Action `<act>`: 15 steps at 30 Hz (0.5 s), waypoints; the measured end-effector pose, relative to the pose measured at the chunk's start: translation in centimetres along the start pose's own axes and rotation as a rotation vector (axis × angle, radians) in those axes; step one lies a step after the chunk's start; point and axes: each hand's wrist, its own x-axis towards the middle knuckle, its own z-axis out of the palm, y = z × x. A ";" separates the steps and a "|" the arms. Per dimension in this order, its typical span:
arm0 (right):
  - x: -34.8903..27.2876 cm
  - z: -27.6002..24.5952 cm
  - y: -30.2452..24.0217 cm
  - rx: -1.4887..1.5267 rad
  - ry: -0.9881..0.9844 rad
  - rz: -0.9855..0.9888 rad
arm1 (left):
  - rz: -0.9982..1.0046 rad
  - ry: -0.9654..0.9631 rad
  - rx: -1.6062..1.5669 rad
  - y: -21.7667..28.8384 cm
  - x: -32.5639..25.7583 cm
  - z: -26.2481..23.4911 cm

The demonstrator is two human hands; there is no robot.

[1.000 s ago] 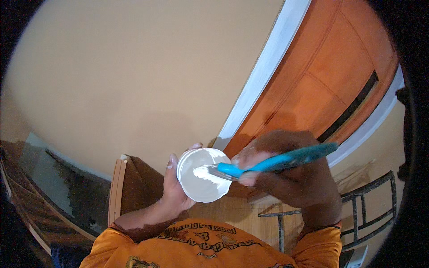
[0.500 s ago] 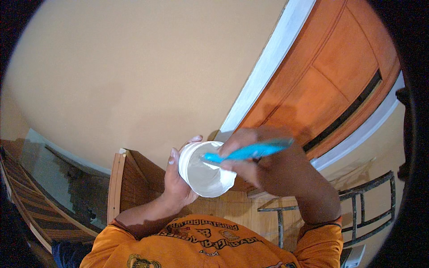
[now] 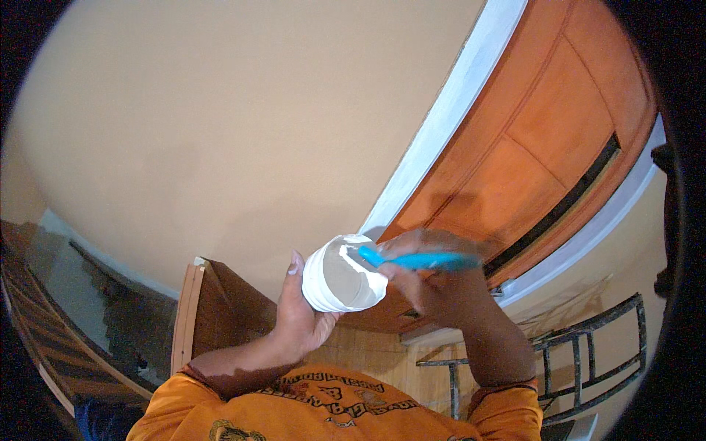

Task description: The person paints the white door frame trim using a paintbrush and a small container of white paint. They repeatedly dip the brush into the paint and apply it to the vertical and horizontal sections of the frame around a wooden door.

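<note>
The fingers (image 3: 296,266) of the left hand (image 3: 301,316) are wrapped around a small white tub (image 3: 340,283), thumb up one side and the rest curled behind, so the tub is held firmly at chest height, tipped so its open mouth faces the right hand. The right hand (image 3: 434,287) is closed on the blue handle of a putty knife (image 3: 419,259), gripping it along its length, with the blade end poked into the tub's mouth near the upper rim, where a white smear of filler clings to the inner wall. The knife is a little blurred, so exactly how deep the blade sits cannot be told. To do this scooping well, I judge the left hand should keep the tub steady and slightly tilted toward the blade, while the right draws the flat of the blade along the inside wall, lifting a modest load and wiping the excess off on the rim so nothing drips onto the orange shirt (image 3: 331,419) below. Beyond the hands a plain beige wall (image 3: 243,132) fills most of the view, with a white door frame (image 3: 441,125) running diagonally beside an orange-brown panelled door (image 3: 559,140). Lower left a wooden stair rail (image 3: 193,316) shows, and lower right a dark metal frame (image 3: 588,353) stands on the floor.
</note>
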 end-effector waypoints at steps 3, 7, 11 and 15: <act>-0.1 0.7 0.0 -0.353 -0.154 -0.184 | -0.007 -0.013 0.063 -0.1 0.5 -0.6; -0.6 1.4 -0.5 -0.531 -0.243 -0.237 | -0.033 0.007 0.049 -0.3 0.7 -0.9; -1.4 1.5 0.0 -0.361 -0.039 -0.242 | -0.023 -0.025 0.038 -0.7 0.8 -0.7; -2.1 2.0 1.0 0.119 0.243 0.044 | -0.036 0.018 0.049 -1.0 1.0 -1.1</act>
